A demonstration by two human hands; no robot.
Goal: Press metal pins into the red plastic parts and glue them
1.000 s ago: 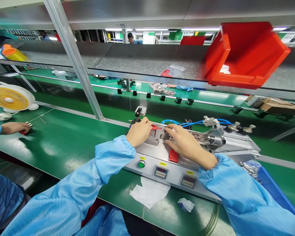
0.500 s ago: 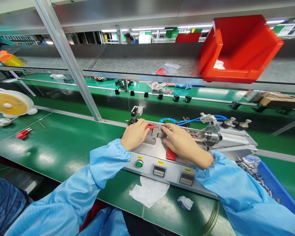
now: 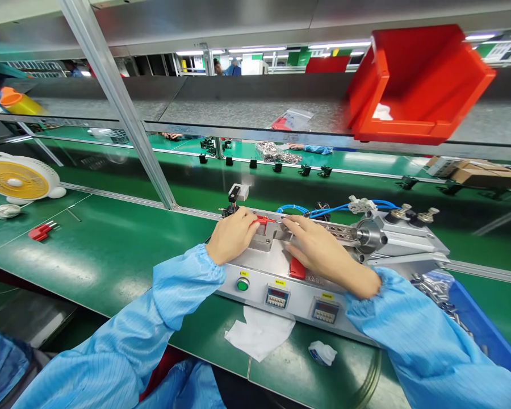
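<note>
The green bench (image 3: 111, 250) was spread under everything, and the grey press fixture (image 3: 281, 267) was taken as the landmark on it. A red bin (image 3: 413, 85) was tilted on the shelf well above the fixture; a blue tray (image 3: 477, 329) of small metal parts lay just beside its right end. The left hand (image 3: 232, 236) was curled at the fixture's top left, its fingertips pinched on the small red part (image 3: 262, 222) seated in the fixture's slot. The right hand (image 3: 319, 250) was laid flat over the fixture's middle, fingers narrowly spread, its fingertips at the slot; whether anything was gripped under them could not be told. The step was judged best done with the part pressed fully and squarely into the slot and both hands kept off the green button (image 3: 242, 283) until clear of the ram.
</note>
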